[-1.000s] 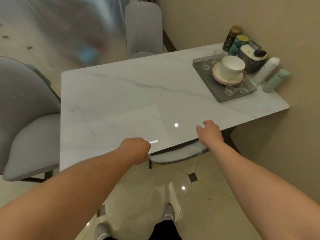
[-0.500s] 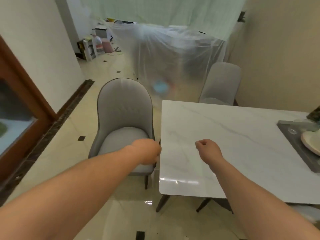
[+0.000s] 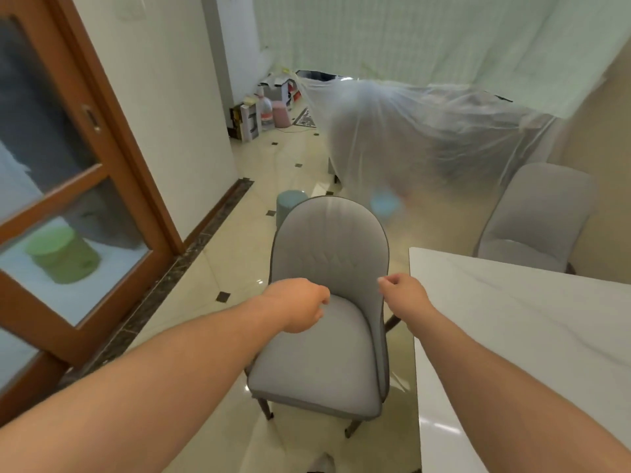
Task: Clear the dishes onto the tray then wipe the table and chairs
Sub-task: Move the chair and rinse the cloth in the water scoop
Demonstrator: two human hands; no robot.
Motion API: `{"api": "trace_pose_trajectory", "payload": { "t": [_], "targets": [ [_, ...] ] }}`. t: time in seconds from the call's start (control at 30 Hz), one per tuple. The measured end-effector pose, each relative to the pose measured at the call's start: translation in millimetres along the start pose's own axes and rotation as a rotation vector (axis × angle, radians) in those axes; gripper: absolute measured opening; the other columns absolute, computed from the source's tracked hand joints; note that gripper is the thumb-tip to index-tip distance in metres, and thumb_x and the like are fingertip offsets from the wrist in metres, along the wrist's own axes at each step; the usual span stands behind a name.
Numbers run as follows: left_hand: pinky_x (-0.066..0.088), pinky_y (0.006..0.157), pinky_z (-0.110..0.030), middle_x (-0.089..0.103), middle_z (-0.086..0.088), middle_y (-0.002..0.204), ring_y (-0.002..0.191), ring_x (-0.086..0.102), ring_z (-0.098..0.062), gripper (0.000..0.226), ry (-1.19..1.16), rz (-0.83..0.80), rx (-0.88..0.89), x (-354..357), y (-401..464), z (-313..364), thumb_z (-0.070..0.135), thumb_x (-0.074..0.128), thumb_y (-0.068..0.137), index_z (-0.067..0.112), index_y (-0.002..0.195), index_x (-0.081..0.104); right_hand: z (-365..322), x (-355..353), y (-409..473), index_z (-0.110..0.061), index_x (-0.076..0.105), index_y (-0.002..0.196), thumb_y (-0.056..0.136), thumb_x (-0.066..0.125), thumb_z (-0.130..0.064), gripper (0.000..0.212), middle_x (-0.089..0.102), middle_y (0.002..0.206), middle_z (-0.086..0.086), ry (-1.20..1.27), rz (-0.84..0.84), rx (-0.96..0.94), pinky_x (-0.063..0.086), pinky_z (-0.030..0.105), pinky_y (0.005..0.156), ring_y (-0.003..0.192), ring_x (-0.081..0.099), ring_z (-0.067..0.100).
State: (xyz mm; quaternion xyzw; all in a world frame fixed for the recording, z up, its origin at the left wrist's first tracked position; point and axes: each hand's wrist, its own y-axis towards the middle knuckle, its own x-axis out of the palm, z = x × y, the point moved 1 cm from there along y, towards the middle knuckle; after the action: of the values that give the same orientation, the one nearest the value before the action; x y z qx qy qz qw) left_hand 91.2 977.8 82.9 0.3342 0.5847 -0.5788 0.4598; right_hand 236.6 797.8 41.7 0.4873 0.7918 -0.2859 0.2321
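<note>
A grey upholstered chair (image 3: 327, 349) stands in front of me, just left of the white marble table (image 3: 519, 322). My left hand (image 3: 300, 307) is a closed fist hovering over the join of seat and backrest. My right hand (image 3: 404, 291) has its fingers curled in, right at the backrest's right rim; I cannot tell whether it touches the rim. Nothing shows in either hand. A second grey chair (image 3: 536, 216) stands at the table's far side. The tray and dishes are out of view.
A wooden-framed glass door (image 3: 102, 199) runs along the left. A small blue-green stool (image 3: 290, 203) sits behind the near chair. Plastic sheeting covers furniture (image 3: 409, 141) further back. Boxes and bottles (image 3: 259, 114) stand by the far wall.
My view has swung left, from the table with the tray to the chair. Both hands moved off the table's near edge and now hang over the chair, still curled shut.
</note>
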Motion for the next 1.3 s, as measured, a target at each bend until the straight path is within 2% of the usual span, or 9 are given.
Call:
{"api": "trace_pose_trajectory", "payload": {
  "t": [0.23,0.33,0.4,0.5,0.77,0.87,1.0,1.07,1.3],
  "targets": [
    [0.053,0.094,-0.042,0.066,-0.003,0.126,0.12,0.059,-0.028,0.044,0.135,-0.102,-0.083,-61,92,-106,0.041,0.05,0.1,0.026,0.141,0.049,-41,82,140,-0.002,0.059,0.073,0.081,0.047,-0.042,0.043,0.052,0.066,-0.001,0.082,-0.136,0.037,0.039,0.032,0.064,0.065,0.048,0.015],
    [0.053,0.095,-0.046,0.064,-0.005,0.126,0.117,0.059,-0.029,0.05,0.106,-0.086,-0.109,-87,132,-132,0.042,0.049,0.101,0.024,0.147,0.043,-49,86,167,-0.001,0.061,0.076,0.08,0.048,-0.041,0.043,0.059,0.068,0.015,0.087,-0.153,0.079,0.038,0.032,0.065,0.065,0.047,0.013],
    [0.053,0.093,-0.046,0.064,-0.006,0.123,0.114,0.06,-0.029,0.049,0.128,-0.096,-0.076,-92,172,-146,0.042,0.049,0.1,0.023,0.145,0.044,-46,81,183,0.005,0.065,0.088,0.087,0.052,-0.035,0.042,0.069,0.084,0.023,0.123,-0.104,0.141,0.048,0.036,0.069,0.066,0.055,0.019],
    [0.053,0.091,-0.043,0.061,-0.008,0.129,0.116,0.059,-0.03,0.05,0.199,-0.103,-0.031,-97,234,-172,0.044,0.05,0.099,0.021,0.143,0.045,-31,75,206,0.007,0.064,0.096,0.092,0.053,-0.029,0.038,0.068,0.075,0.011,0.187,-0.037,0.257,0.051,0.037,0.074,0.069,0.06,0.024],
    [0.049,0.091,-0.045,0.051,-0.014,0.13,0.117,0.055,-0.037,0.046,0.141,0.021,0.162,-100,407,-224,0.035,0.054,0.095,0.01,0.132,0.048,-13,92,210,-0.01,0.065,0.08,0.091,0.055,-0.024,0.02,0.071,0.084,0.01,0.227,0.288,0.704,0.054,0.039,0.075,0.078,0.067,0.028],
    [0.049,0.089,-0.041,0.055,-0.016,0.128,0.116,0.058,-0.037,0.039,0.124,-0.072,0.234,-93,440,-242,0.027,0.053,0.092,0.009,0.126,0.051,-48,125,202,-0.013,0.059,0.069,0.091,0.053,-0.018,0.023,0.062,0.073,0.011,0.245,0.353,0.84,0.042,0.031,0.062,0.063,0.053,0.023],
    [0.048,0.081,-0.036,0.059,-0.015,0.124,0.112,0.061,-0.033,0.03,0.175,-0.113,0.38,-97,465,-258,0.016,0.049,0.093,0.008,0.121,0.057,-103,173,206,0.009,0.06,0.101,0.096,0.051,-0.021,0.032,0.064,0.081,0.02,0.337,0.372,0.893,0.055,0.051,0.071,0.072,0.055,0.025],
    [0.046,0.077,-0.035,0.062,-0.014,0.122,0.109,0.063,-0.033,0.027,0.202,-0.13,0.427,-101,472,-261,0.015,0.052,0.092,0.009,0.117,0.06,-130,189,212,0.006,0.062,0.111,0.096,0.05,-0.022,0.033,0.07,0.099,0.025,0.369,0.409,0.893,0.055,0.047,0.073,0.083,0.068,0.036],
    [0.045,0.071,-0.031,0.068,-0.011,0.109,0.095,0.064,-0.03,0.01,0.238,-0.139,0.533,-107,465,-275,0.014,0.056,0.086,0.015,0.095,0.06,-192,228,224,0.002,0.066,0.108,0.099,0.049,-0.024,0.033,0.073,0.105,0.019,0.462,0.507,0.878,0.056,0.046,0.085,0.095,0.07,0.035]
  ]
}}
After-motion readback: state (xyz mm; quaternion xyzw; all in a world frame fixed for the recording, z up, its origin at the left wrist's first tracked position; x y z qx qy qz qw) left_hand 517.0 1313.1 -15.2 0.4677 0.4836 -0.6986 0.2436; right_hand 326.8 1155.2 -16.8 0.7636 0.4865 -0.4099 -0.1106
